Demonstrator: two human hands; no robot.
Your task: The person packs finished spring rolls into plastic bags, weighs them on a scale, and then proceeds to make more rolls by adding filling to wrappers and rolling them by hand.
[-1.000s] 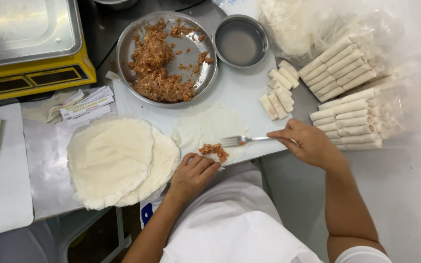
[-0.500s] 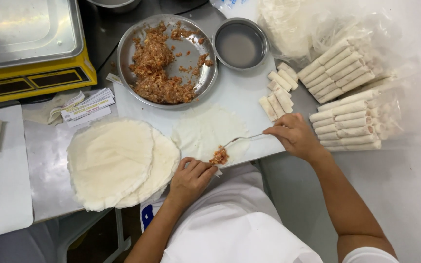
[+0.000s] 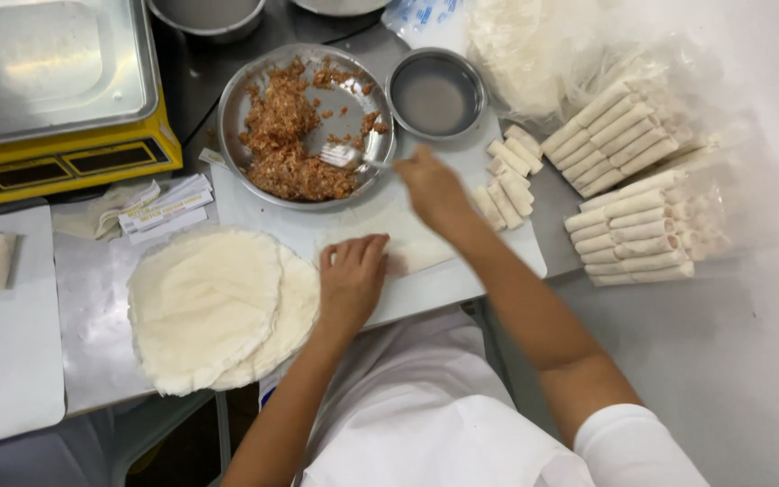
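Since half a second ago, the right hand [image 3: 432, 188] has been carried from the wrapper's edge up to the metal bowl [image 3: 236, 95], where the fork [image 3: 346, 158] gripped in it is held over the minced filling [image 3: 286, 144]. A single wrapper [image 3: 416, 245], partly folded, is pressed flat under the left hand [image 3: 352, 278], fingers curled down on it. Just left of that hand the stack of round wrappers [image 3: 205, 307] is laid; finished rolls [image 3: 507, 185] are set beside the right wrist.
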